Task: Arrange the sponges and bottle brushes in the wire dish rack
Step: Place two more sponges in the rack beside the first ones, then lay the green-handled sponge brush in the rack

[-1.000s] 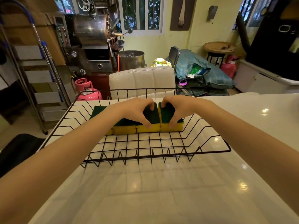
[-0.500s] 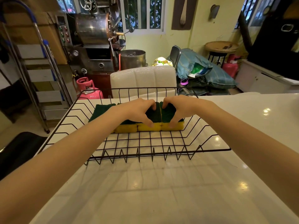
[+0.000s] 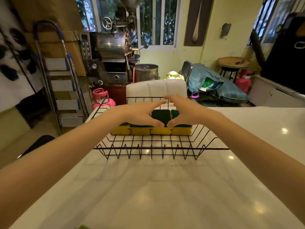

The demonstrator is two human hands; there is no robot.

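A black wire dish rack [image 3: 162,148] stands on the white counter. Several yellow sponges with dark green scouring tops [image 3: 160,131] lie side by side in a row across its middle. My left hand [image 3: 140,114] and my right hand [image 3: 185,111] are spread over the row with fingers stretched toward the rack's far rim. The fingertips nearly meet there, and the thumbs meet at the sponges' front edge. Neither hand grips anything. Both hands cover parts of the green tops. No bottle brush is in view.
The white counter [image 3: 165,187] reaches toward me and to the right. A white padded chair back [image 3: 156,88] stands just behind the rack. A pink gas cylinder [image 3: 102,100], a stepladder [image 3: 64,90] and a metal machine [image 3: 113,52] are on the floor beyond.
My fingers were curled down on the sponges; now they are stretched out flat toward the far rim. The view has tilted up, showing more of the room.
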